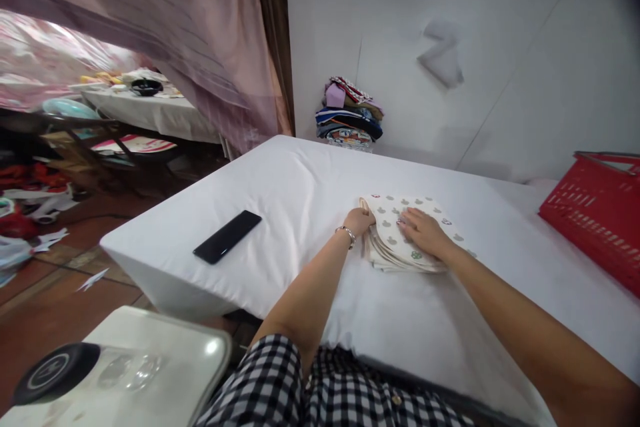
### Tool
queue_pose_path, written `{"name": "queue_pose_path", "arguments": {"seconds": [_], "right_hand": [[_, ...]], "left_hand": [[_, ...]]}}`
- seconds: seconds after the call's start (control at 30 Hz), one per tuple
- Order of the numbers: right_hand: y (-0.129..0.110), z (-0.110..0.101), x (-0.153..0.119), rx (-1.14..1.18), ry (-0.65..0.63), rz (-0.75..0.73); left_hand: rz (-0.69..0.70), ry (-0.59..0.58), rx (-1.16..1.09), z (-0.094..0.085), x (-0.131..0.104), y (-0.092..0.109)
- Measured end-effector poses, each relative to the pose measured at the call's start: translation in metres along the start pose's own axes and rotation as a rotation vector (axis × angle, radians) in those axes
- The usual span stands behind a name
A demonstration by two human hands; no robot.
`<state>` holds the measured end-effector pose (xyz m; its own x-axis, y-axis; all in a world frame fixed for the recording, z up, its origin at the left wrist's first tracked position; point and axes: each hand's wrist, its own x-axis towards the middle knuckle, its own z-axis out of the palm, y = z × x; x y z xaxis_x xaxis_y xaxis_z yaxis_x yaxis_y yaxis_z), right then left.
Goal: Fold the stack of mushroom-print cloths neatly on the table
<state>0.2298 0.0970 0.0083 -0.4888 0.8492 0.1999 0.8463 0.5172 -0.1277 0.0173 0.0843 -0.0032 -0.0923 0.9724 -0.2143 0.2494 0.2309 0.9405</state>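
Note:
A folded cream cloth (393, 213) with a grey and green print lies in several layers on the white-covered table (280, 193). At the cloth's left folded edge, my left hand (359, 221) has its fingers closed on the fabric; a bracelet circles that wrist. My right hand (424, 232) rests flat on top of the cloth, fingers stretched out and a ring on one of them. The layers fan out along the near left corner of the cloth.
A black phone (228, 237) lies on the table's left part. A red plastic basket (595, 213) stands at the right edge. Folded clothes (349, 113) are stacked by the wall. A white stool or tabletop (165, 347) with a black round object (57, 373) sits at lower left.

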Motion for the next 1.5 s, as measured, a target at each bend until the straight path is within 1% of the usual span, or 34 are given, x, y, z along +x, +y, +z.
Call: {"name": "queue_pose_path", "arguments": {"seconds": [0.07, 0.13, 0.23, 0.3, 0.4, 0.47, 0.57, 0.63, 0.77, 0.9, 1.1, 1.27, 1.37, 1.5], "right_hand": [[0.000, -0.005, 0.011, -0.006, 0.038, -0.007], [0.004, -0.008, 0.024, -0.035, 0.063, 0.012], [0.021, -0.005, 0.042, -0.062, 0.067, 0.071], [0.038, -0.002, 0.051, -0.024, 0.071, 0.159], [0.066, 0.000, 0.058, 0.046, 0.114, 0.339], [0.086, 0.000, 0.059, 0.070, 0.138, 0.456], [0.111, 0.000, 0.056, 0.145, 0.132, 0.611], [0.123, 0.002, 0.053, 0.218, 0.117, 0.668], [0.132, 0.008, 0.052, 0.321, 0.106, 0.682], [0.134, 0.009, 0.055, 0.338, 0.105, 0.645], [0.140, 0.010, 0.060, 0.228, 0.101, 0.570], [0.145, 0.016, 0.064, 0.132, 0.091, 0.568], [0.148, 0.020, 0.066, 0.102, 0.095, 0.606], [0.148, 0.023, 0.066, 0.114, 0.084, 0.654]], "left_hand": [[0.024, 0.023, 0.022, 0.004, 0.003, -0.003], [0.046, 0.043, 0.047, 0.007, 0.005, -0.006], [0.083, 0.090, 0.092, 0.010, 0.007, -0.007], [0.121, 0.145, 0.129, 0.010, 0.008, -0.007], [0.141, 0.222, 0.160, 0.008, 0.010, -0.005], [0.143, 0.249, 0.161, 0.007, 0.013, -0.003], [0.176, 0.276, 0.140, 0.006, 0.018, -0.001], [0.183, 0.286, 0.125, 0.007, 0.023, -0.001], [0.174, 0.252, 0.087, 0.007, 0.033, -0.004], [0.222, 0.215, -0.017, 0.007, 0.041, -0.012], [0.250, 0.186, -0.178, 0.010, 0.043, -0.020], [0.233, 0.169, -0.265, 0.009, 0.037, -0.017], [0.195, 0.192, -0.298, 0.008, 0.033, -0.012], [0.167, 0.259, -0.320, 0.009, 0.030, -0.009]]}}
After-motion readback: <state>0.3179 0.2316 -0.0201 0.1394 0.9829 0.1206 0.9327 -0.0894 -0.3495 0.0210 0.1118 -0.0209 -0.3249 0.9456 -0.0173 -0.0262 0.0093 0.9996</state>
